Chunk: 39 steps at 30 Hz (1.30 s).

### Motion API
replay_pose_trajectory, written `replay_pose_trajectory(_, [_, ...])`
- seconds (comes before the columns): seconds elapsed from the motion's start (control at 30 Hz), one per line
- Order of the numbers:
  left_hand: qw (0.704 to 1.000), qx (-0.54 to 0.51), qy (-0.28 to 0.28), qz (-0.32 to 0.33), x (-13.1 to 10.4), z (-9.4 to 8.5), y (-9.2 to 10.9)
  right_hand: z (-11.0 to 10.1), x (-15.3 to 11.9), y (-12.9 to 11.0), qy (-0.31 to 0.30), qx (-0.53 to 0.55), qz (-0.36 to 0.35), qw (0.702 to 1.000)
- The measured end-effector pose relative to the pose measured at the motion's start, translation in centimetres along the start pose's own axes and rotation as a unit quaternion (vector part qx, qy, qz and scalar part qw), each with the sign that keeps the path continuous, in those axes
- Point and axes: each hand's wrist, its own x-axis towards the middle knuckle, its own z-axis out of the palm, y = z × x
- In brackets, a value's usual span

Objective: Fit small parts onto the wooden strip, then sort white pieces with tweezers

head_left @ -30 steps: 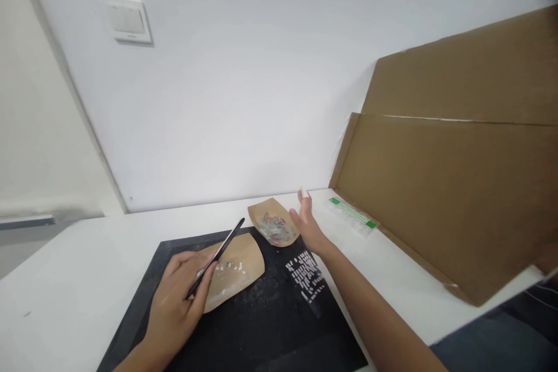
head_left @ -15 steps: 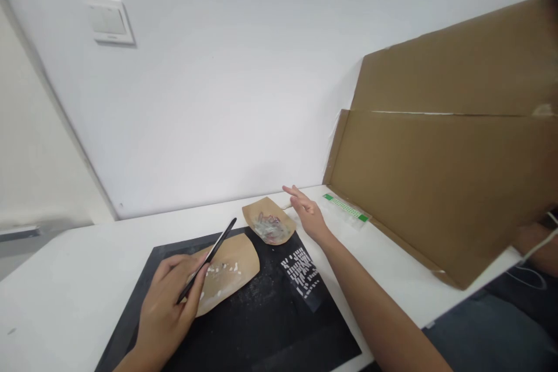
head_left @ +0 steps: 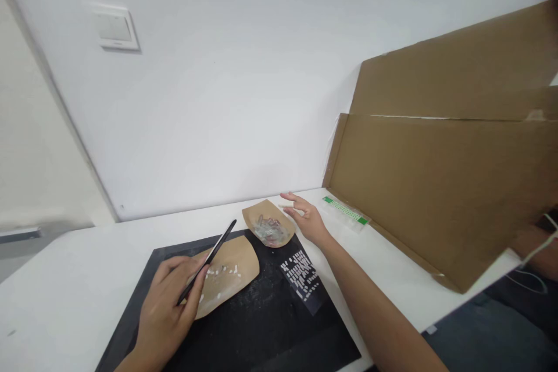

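My left hand [head_left: 172, 296] grips a slim black tool [head_left: 224, 238], its upper end pointing up and right above a brown paper tray [head_left: 244, 256] with small white pieces in it. My right hand [head_left: 305, 218] has its fingers apart beside a second brown paper tray [head_left: 255, 209], which holds crumpled clear plastic. Something thin and pale shows near the right fingertips, but I cannot tell if they touch it. Both trays rest at least partly on a black mat [head_left: 261, 325]. A sheet with rows of small white pieces [head_left: 300, 276] lies on the mat's right side.
Opened brown cardboard [head_left: 436, 180] stands at the right against the wall. In front of it lies a clear case with a green-and-white label [head_left: 346, 211]. Part of another person's arm [head_left: 534, 247] shows at the far right. The white table [head_left: 52, 296] meets the wall behind.
The fingers of my right hand have lowered and spread a little beside the farther tray. My left hand keeps its grip on the black tool. The view has shifted slightly.
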Motion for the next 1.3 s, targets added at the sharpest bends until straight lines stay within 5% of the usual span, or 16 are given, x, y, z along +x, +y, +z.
replay_pose_trajectory(0.7, [1.0,0.006,0.005,0.002,0.2,0.0,0.1,0.3,-0.4,-0.9,-0.024,-0.043,-0.069,0.996])
replay_pose_trajectory(0.93, [1.0,0.004,0.003,0.001,0.1,-0.1,0.1,0.6,-0.2,0.5,-0.027,-0.094,-0.077,0.992])
replay_pose_trajectory(1.3, [1.0,-0.007,0.007,0.013,0.3,-0.1,0.2,0.0,-0.6,2.4,-0.13,-0.201,-0.081,0.968])
